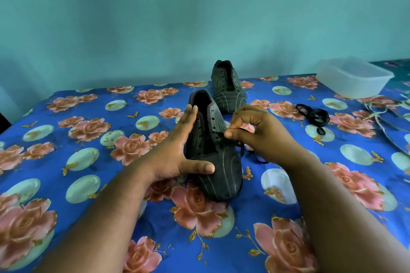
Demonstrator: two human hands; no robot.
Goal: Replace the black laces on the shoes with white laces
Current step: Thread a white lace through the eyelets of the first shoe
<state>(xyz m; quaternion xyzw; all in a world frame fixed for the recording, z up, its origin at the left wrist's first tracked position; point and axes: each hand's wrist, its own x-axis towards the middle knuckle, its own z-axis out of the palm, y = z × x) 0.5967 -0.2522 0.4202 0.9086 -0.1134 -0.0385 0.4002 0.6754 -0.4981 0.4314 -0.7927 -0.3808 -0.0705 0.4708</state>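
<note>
Fingers [238, 132] of the right hand [259, 133] pinch the thin black lace [243, 150], likely drawing it from the near dark pinstriped fabric shoe [221, 162]. The left hand [177, 150], fingers straight, braces that shoe on the blue floral cloth [88, 184], seemingly steadying it against the pull.

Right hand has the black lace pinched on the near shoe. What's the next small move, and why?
Probably draw the black lace up and out of its eyelet. The right hand pinches it beside the near shoe, the left hand presses flat on that shoe's side to steady it, and lace is threaded through the lower eyelets. The far shoe looks unlaced, with a removed lace lying nearby.
</note>
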